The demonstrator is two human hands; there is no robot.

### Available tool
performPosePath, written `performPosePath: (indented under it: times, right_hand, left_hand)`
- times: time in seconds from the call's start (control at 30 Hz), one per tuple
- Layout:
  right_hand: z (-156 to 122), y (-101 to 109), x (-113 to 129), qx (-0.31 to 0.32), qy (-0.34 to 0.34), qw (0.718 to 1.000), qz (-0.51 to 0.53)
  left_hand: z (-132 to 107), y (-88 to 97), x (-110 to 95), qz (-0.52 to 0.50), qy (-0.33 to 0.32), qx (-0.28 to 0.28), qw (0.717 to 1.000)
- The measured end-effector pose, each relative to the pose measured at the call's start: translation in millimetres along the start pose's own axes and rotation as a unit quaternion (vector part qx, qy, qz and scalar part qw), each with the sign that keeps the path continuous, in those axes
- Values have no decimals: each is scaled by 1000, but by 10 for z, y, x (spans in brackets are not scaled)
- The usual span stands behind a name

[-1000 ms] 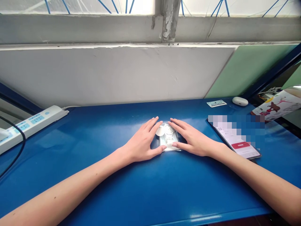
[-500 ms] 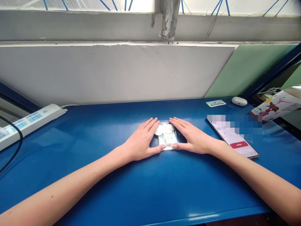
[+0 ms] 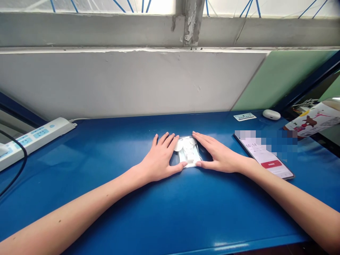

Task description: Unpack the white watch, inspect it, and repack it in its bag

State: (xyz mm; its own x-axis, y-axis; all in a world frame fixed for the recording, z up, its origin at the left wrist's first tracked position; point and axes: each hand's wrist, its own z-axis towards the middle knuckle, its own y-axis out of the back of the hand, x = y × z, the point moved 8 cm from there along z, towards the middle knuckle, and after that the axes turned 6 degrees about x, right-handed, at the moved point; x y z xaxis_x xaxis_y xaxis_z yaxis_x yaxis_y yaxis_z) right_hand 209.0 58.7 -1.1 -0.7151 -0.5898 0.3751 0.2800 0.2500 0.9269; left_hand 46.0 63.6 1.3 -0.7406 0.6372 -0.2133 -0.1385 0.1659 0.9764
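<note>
Clear packet (image 3: 190, 156): Lies flat on the blue tabletop (image 3: 172, 212) between two hands, a round white piece (image 3: 179, 145) at its far-left side.
Left hand (image 3: 159, 160): Palm down, fingers fanned, thumb at the near-left corner, seemingly to steady that edge.
Right hand (image 3: 223, 157): Fingers together, thumb apart, bracketing the opposite edge; how firmly either hand presses cannot be told.
Phone (image 3: 277, 170): Rests screen up beside the right forearm, perhaps for easy viewing.
Card (image 3: 244, 117) and white case (image 3: 271, 114): Sit far right, apparently out of reach's way.
Power strip (image 3: 39, 140): Lies far left, well apart from the hands.
</note>
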Motion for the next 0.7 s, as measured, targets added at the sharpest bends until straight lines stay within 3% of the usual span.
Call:
performPosePath:
  times: [0.43,0.7]
  right_hand:
    - [-5,-7,-10,-17,4,1000,-6]
    - [3,71,-54,-35,-37,997,55]
  left_hand:
    - [9,21,41,-27,-1,21,999]
    - [-31,39,38,-31,0,-20,999]
